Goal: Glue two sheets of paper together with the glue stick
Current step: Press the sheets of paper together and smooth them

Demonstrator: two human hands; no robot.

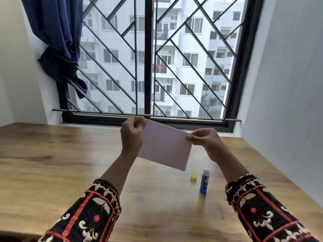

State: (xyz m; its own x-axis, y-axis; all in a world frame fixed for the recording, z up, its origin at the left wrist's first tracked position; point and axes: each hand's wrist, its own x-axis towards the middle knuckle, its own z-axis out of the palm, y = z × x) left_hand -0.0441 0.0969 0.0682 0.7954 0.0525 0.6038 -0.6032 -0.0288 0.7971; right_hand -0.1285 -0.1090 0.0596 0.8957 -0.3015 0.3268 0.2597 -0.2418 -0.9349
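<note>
Wooden table [52,163], barred window [148,58], pinched paper [164,147]

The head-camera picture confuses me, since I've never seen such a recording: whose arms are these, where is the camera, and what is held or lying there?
No machine: a person wears one camera on the head, looking forward and down at their own arms. The left hand and right hand each pinch an upper corner of pale pink paper, held above the wooden table. On the table stand an uncapped blue glue stick and its yellow cap beside it. One sheet or two, I cannot tell.
</note>
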